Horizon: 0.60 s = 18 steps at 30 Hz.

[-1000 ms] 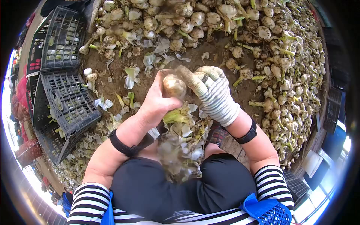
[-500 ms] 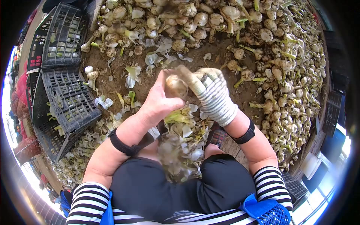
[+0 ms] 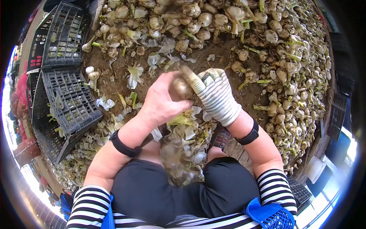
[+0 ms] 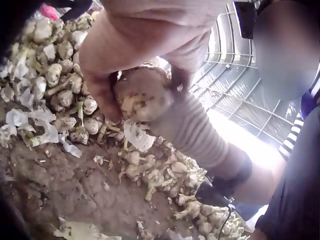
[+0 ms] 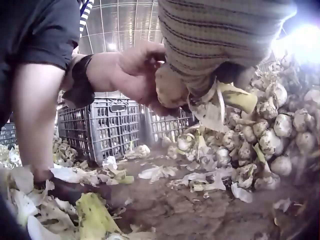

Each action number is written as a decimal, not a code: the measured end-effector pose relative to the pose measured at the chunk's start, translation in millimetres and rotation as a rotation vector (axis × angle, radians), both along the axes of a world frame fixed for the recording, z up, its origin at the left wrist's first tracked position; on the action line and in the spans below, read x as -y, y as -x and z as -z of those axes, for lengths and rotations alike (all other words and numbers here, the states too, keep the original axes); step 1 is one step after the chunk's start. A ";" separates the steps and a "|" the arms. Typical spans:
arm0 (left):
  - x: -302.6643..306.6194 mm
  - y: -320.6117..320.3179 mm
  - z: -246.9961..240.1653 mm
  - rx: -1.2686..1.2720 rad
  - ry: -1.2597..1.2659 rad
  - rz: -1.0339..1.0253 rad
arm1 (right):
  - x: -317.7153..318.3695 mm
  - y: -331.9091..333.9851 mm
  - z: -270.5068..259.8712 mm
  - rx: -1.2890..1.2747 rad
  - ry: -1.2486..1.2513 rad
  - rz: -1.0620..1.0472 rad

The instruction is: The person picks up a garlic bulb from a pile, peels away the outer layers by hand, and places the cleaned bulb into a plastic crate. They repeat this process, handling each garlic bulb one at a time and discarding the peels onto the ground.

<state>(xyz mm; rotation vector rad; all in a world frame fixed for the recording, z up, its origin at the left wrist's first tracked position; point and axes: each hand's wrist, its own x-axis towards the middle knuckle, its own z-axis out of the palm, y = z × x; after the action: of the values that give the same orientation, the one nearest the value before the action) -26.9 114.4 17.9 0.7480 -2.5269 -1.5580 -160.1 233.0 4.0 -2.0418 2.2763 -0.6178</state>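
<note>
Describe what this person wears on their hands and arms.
The left hand is bare; the right hand wears a soiled knitted glove striped white and grey. Each wrist carries a black band. Short sleeves are striped black and white.

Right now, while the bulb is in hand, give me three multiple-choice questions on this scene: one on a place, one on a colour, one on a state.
1. The big pile of bulbs lies: A. on a table; B. ahead and to the person's right; C. on the lap.
2. The glove on the right hand is: A. plain red; B. black; C. white with grey stripes.
3. The left hand: A. grips a bulb; B. lies flat on the soil; C. hangs idle at the side.

Key: 1 B, the head view shows it spread there. 2 C, the stripes show in the head view. 3 A, it wraps the bulb in the head and left wrist views.
</note>
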 end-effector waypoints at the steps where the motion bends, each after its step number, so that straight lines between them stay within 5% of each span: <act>1: 2.5 2.3 -6.5 0.051 -0.125 -0.060 | 0.2 -0.1 -0.6 -0.001 0.000 -0.001; 2: 5.0 3.7 -9.5 0.102 -0.250 -0.121 | 0.4 -0.6 -1.3 0.028 0.004 -0.007; 5: 23.1 0.6 12.8 0.146 -1.558 -0.442 | 2.8 -2.7 1.7 0.040 0.062 0.022; 7: 17.7 0.8 4.5 0.052 -1.583 -0.473 | 6.3 2.1 5.5 -0.010 0.244 0.071; 9: 8.6 1.6 0.8 -0.045 -1.609 -0.499 | 5.6 10.8 5.2 0.294 0.288 0.164; 11: 0.1 4.1 2.9 -0.249 -1.103 -0.431 | -5.0 -4.6 10.2 1.436 0.236 0.426; 13: -10.4 9.2 3.1 -0.355 -1.022 -0.405 | 8.5 -7.7 2.4 2.140 0.450 0.260; 16: -23.1 13.8 -0.1 -0.431 -0.726 -0.335 | 12.9 -20.0 7.5 2.102 0.359 0.453; 17: -20.2 12.2 -1.3 -0.429 -0.727 -0.335 | 11.1 -20.3 5.7 2.103 0.359 0.454; 18: -13.4 9.6 -3.0 -0.372 -1.019 -0.345 | 9.1 -20.2 1.7 1.990 0.367 0.475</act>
<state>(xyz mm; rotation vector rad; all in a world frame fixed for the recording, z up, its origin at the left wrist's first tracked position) -36.5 127.8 20.9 0.7785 -1.1598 -2.4867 -139.9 223.9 2.3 -0.0644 1.1266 -1.8476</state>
